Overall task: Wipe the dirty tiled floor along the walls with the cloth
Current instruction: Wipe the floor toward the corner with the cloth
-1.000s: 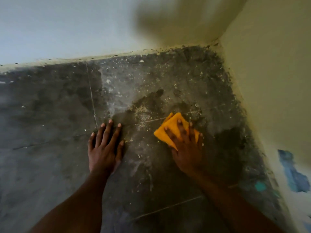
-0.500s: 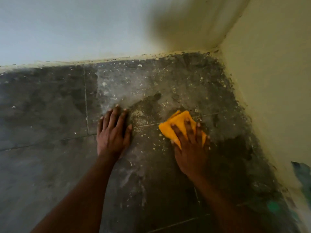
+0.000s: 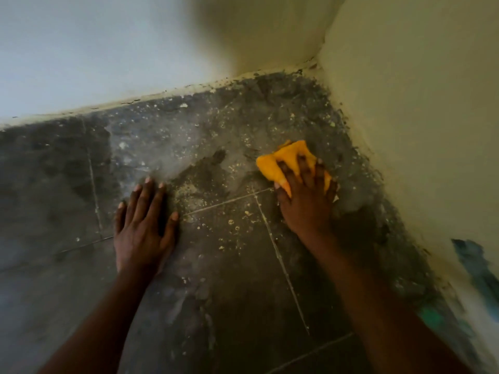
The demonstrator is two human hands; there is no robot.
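A folded yellow cloth [image 3: 280, 160] lies on the dark, dusty tiled floor [image 3: 221, 279] close to the corner where two walls meet. My right hand [image 3: 306, 201] presses down on the cloth, fingers spread over its near half. My left hand [image 3: 143, 225] rests flat on the tiles to the left, palm down, fingers apart, holding nothing. Pale crumbs and grit are scattered between the hands, with a smeared dark patch [image 3: 205, 168] just beyond them.
A pale back wall [image 3: 108, 49] and a cream right wall [image 3: 418, 130] close off the corner. Dirt is thick along both wall edges. Blue-green paint smears [image 3: 475, 268] mark the right wall low down.
My right hand has pushed the cloth forward and to the right, nearer the corner. My left hand has shifted forward on the tiles and stays flat.
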